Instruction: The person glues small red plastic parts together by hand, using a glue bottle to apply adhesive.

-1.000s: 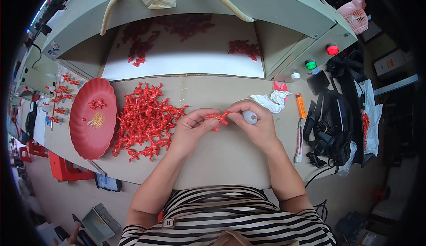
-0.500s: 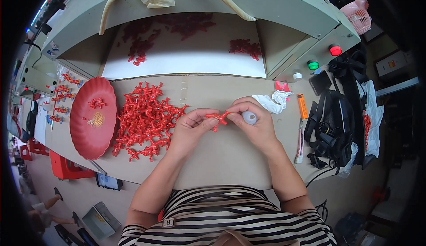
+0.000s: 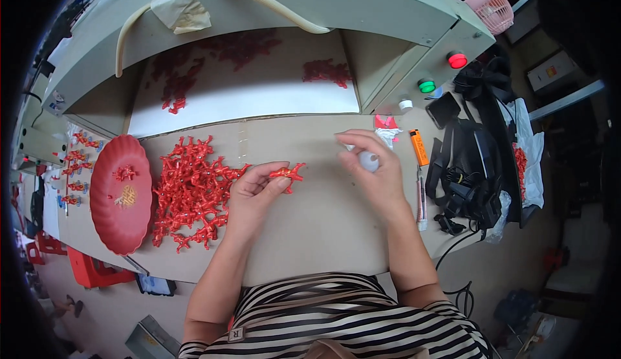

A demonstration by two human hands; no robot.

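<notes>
Now the right hand (image 3: 384, 181), curled round a pale bottle (image 3: 369, 161), has quit the red figure (image 3: 290, 173) the left hand (image 3: 250, 197) pinches.

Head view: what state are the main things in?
Left-hand fingers, closed on a red figurine
Right-hand fingers, curled around a pale bottle
Figurine pile, loosely heaped
Red dish, holding red pieces and yellow bits
Red button, seemingly lit
Green button, seemingly lit
Cabinet, open-fronted
Phone-like device, lying flat, dark

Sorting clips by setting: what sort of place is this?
Probably a factory workshop for small parts: a heap of red figures lies on the workbench, near a pale cabinet with a red button and a green button.
</notes>
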